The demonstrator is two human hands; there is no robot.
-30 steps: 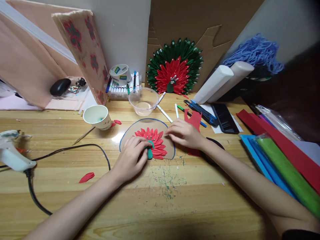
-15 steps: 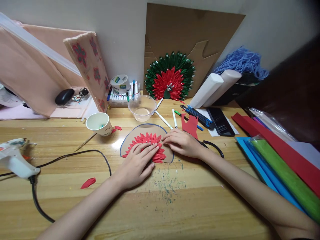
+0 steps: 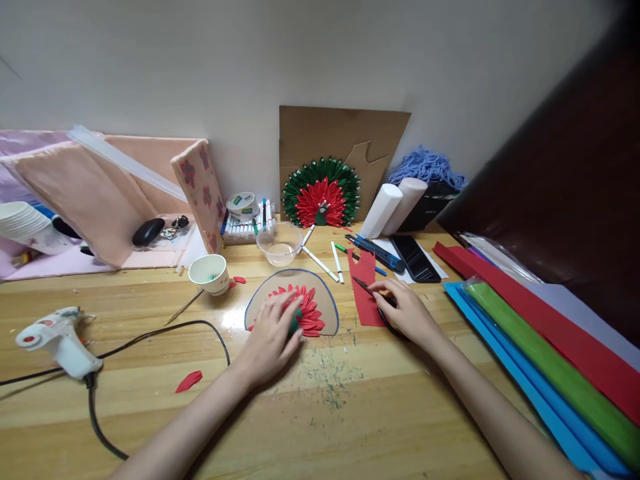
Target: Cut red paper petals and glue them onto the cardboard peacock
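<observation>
My left hand [image 3: 273, 333] lies flat with fingers stretched out on a half-round piece of cardboard [image 3: 327, 308] with a blue outline, covering part of the red paper petals [image 3: 307, 313] glued on it and a green piece at their base. My right hand [image 3: 407, 312] rests to the right of it, on black scissors [image 3: 369, 291] that lie over a piece of red paper [image 3: 364, 288]. Its fingers curl over the scissors' handles.
A hot glue gun [image 3: 57, 340] with a black cable [image 3: 150, 330] lies at the left. A paper cup [image 3: 211, 273], a clear bowl [image 3: 279, 243], markers [image 3: 320, 263], a phone [image 3: 415, 257] and a finished red-green paper fan [image 3: 320, 193] stand behind. Coloured paper rolls [image 3: 540, 360] lie at the right. A red petal [image 3: 189, 381] lies loose.
My right hand has left the cardboard and moved right onto the scissors. My left hand has stayed on the petals. The camera has tilted up and back.
</observation>
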